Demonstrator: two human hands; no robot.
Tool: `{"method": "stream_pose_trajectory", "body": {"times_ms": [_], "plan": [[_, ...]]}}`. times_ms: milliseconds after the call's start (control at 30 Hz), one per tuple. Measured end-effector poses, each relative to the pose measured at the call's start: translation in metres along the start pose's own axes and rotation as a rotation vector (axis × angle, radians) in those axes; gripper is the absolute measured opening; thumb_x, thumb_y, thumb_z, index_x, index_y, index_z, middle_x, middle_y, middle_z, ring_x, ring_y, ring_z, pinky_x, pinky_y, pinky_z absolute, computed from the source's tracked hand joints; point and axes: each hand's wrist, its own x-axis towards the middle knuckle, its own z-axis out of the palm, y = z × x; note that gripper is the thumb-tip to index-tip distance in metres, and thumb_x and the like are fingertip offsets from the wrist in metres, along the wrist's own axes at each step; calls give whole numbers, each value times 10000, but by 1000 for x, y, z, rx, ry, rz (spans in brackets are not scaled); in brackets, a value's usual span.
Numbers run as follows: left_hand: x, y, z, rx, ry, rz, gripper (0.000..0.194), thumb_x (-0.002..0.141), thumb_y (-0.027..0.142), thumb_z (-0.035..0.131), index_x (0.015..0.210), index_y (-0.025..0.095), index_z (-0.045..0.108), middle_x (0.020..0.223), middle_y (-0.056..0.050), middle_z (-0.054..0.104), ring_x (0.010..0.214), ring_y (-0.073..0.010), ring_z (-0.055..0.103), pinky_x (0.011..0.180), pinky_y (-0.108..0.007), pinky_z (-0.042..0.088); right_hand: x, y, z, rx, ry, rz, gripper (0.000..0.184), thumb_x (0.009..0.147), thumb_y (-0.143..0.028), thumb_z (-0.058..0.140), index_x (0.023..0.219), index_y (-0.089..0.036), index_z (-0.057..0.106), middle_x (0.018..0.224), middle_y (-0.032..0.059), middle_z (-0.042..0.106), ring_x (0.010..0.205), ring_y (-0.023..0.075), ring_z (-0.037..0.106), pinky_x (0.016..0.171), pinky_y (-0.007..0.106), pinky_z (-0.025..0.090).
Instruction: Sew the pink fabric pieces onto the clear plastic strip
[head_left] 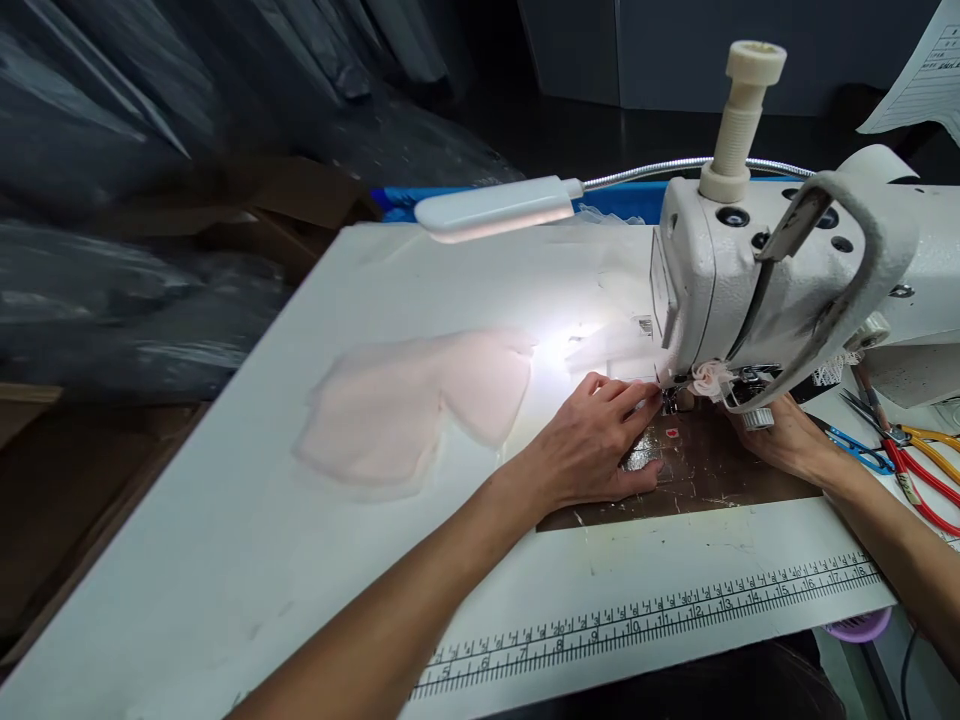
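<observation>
My left hand (pixel 604 445) lies palm down on the sewing machine's bed, its fingers stretched toward the presser foot (pixel 670 402) and its thumb spread apart. Just beyond those fingertips is a sheer white piece of fabric (pixel 619 350), washed out by the lamp's glare. On the other side of the needle area, my right hand (pixel 784 440) reaches in beneath the head of the white sewing machine (pixel 697 270). Its fingers are mostly hidden by the machine, so their hold is unclear. A pale pink sheer fabric piece (pixel 382 410) rests on the table to the left.
A white lamp (pixel 495 208) on a bendable arm lights the table (pixel 225 560). Blue-handled snips (pixel 859 450) and red-handled scissors (pixel 926 490) lie right of my right hand. A printed ruler strip (pixel 645 625) runs along the front edge. Cardboard boxes (pixel 300 220) stand beyond the left edge.
</observation>
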Motion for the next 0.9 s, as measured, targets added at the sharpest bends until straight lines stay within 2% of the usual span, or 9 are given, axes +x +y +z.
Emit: {"method": "stream_pose_trajectory", "body": {"times_ms": [133,233,367,500,600,733,767,833,900], "plan": [[-1,1,3,7,29,-2,442,910,440,463,1155,100,602,1049,-142,647,882,-263,568,773,-398,409,-7,-11,-2,52,-38,15,252,915,-369,518,761,-201,625,819,61,635,726,192,586,670,301,497],[-2,3,3,5,34,-44,437,918,426,441,1171,99,582,1065,-157,644,926,-283,572,788,-420,418,-11,-12,-2,87,22,92,245,867,-413,553,821,-188,639,806,54,641,687,187,581,628,296,483],[-2,4,2,-86,17,-122,467,919,400,432,1260,88,498,1101,-166,633,1070,-309,567,922,-472,411,-10,2,3,151,97,183,332,842,-451,518,911,-164,671,747,44,647,652,184,575,598,288,463],[0,2,1,-195,-73,-165,522,948,441,412,1330,86,420,1120,-154,633,1167,-305,552,1075,-503,335,-8,12,8,234,129,209,380,827,-471,532,951,-150,695,662,23,622,594,162,545,554,264,436],[-1,4,2,-189,-117,-195,550,980,500,377,1337,83,416,1186,-175,617,1218,-318,526,1097,-521,318,-7,8,7,371,146,261,396,795,-505,585,928,-150,698,635,16,617,606,164,565,546,254,453],[-4,10,2,-62,-98,-208,552,1006,528,331,1293,77,468,1211,-191,603,1195,-333,529,1039,-522,367,-4,-1,2,633,185,343,444,718,-574,685,902,-170,688,786,47,693,770,202,657,660,285,544],[-2,10,1,-21,-89,-204,497,1020,482,328,1263,83,496,1182,-182,615,1169,-324,540,1005,-502,391,-3,-2,0,686,191,354,447,711,-590,693,876,-175,683,836,58,704,813,213,669,679,290,557],[5,7,0,62,-87,-159,331,1030,285,326,1164,101,565,1096,-156,640,1101,-287,563,928,-433,424,1,-5,-4,751,185,377,431,721,-603,687,809,-180,670,862,73,708,839,228,679,663,292,571],[17,-2,-3,138,-116,-77,308,969,77,323,1015,121,624,1013,-130,649,1027,-248,571,874,-379,420,5,-6,-8,776,159,394,381,756,-571,669,740,-191,649,803,79,700,810,238,683,620,301,578]]}}
